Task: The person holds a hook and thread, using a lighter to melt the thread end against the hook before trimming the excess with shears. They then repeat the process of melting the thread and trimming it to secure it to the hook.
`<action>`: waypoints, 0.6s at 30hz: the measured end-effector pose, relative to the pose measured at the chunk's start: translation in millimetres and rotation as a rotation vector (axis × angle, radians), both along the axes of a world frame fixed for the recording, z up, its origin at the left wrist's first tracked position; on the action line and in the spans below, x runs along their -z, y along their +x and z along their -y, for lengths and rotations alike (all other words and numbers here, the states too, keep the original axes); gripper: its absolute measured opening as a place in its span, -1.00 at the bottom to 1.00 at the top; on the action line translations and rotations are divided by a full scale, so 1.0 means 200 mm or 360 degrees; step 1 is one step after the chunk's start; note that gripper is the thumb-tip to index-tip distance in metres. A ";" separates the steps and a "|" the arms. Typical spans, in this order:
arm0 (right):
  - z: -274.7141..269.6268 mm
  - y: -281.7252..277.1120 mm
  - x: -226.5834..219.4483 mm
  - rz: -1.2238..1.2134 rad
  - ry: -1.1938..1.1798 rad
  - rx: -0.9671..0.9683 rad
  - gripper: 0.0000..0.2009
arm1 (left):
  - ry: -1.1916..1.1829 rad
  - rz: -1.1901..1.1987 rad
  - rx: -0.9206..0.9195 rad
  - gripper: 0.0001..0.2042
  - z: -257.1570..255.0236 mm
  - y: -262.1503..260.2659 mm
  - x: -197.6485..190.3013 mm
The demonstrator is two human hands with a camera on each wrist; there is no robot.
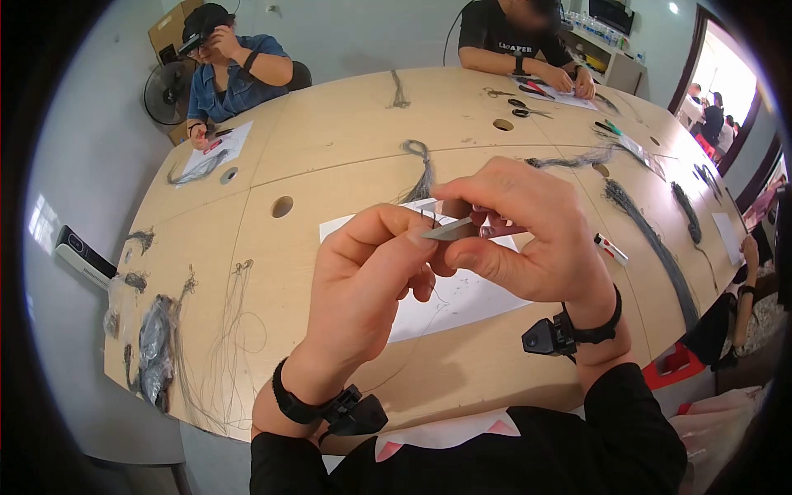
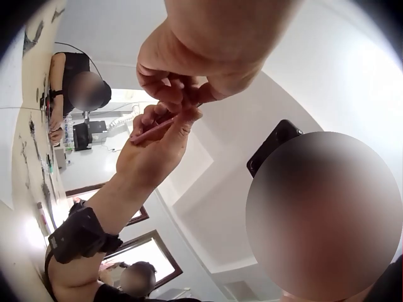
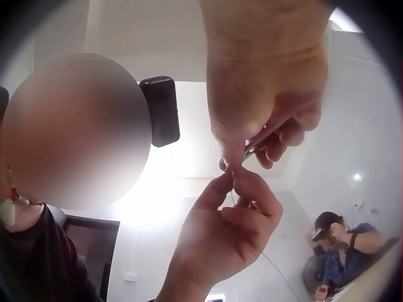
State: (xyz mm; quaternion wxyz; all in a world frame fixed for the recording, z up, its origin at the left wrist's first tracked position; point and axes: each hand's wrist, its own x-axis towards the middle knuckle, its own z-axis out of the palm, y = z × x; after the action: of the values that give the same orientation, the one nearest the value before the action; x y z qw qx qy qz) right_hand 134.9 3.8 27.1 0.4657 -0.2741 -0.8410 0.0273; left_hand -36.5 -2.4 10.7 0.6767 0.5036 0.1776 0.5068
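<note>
Both hands meet above a white sheet of paper [image 1: 404,326] in the head view. My right hand [image 1: 536,239] holds a small knife with a pink handle [image 1: 502,231] and a pointed grey blade [image 1: 452,229]. The blade reaches across to the fingertips of my left hand [image 1: 359,268]. Thumb and index finger of that left hand pinch a thin strand [image 3: 276,269], which trails away below the hand in the right wrist view. Short dark ends stick up beside the blade. The pinch itself is partly hidden by the fingers.
Small dark snippets lie on the paper. Around it on the table [image 1: 305,330] are a looped bundle of grey strands [image 1: 419,161], a long bundle [image 1: 652,243], a marker [image 1: 610,249], loose strands [image 1: 235,330] and a plastic bag [image 1: 155,346]. Two people [image 1: 235,74] sit opposite.
</note>
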 end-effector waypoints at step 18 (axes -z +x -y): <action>0.04 -0.02 0.00 -0.0028 -0.0144 -0.0030 -0.70 | 0.0083 -0.0064 -0.0078 -0.97 0.01 0.00 -0.01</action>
State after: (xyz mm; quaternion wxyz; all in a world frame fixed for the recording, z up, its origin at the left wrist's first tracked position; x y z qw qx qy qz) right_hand 131.2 -4.1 26.8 0.4600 -0.2867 -0.8373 0.0721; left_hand -37.3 -4.8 12.3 0.6470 0.5267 0.1901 0.5176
